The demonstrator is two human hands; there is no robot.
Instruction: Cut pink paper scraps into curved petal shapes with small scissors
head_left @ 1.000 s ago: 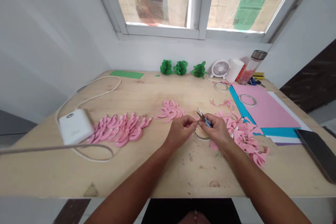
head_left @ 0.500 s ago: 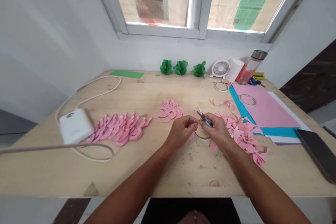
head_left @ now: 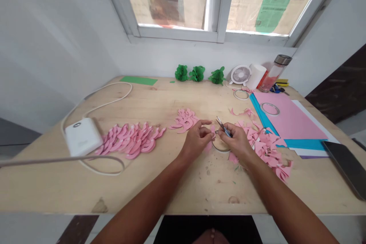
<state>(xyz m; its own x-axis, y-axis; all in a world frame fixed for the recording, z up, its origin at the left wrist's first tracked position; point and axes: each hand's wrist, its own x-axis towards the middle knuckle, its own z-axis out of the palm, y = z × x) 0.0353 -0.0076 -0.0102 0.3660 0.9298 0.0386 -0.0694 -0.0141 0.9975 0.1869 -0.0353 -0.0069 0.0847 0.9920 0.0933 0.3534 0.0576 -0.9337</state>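
My left hand (head_left: 196, 139) is closed, pinching a small pink paper piece (head_left: 213, 130) between thumb and fingers. In my right hand (head_left: 236, 139) is a small pair of scissors (head_left: 222, 125), blades pointing up and away to the left. The fingers partly hide its handles. Under both hands a tape roll (head_left: 220, 149) lies flat on the table, partly covered. To the left of my left hand is a small pile of curved pink paper strips (head_left: 184, 120). Pink paper scraps (head_left: 265, 146) are heaped beside my right hand.
Overlapping pink paper curls (head_left: 134, 139) lie at left by a white power bank (head_left: 82, 136) with a cable. Green paper balls (head_left: 197, 73), a small fan (head_left: 240, 74) and a bottle (head_left: 276, 73) stand at the back. Coloured sheets (head_left: 297, 122) and a phone (head_left: 344, 167) lie right.
My hands have moved slightly apart, and the left fingers have lifted and spread a little, showing the pink paper piece more clearly. The scissors have shifted slightly right.
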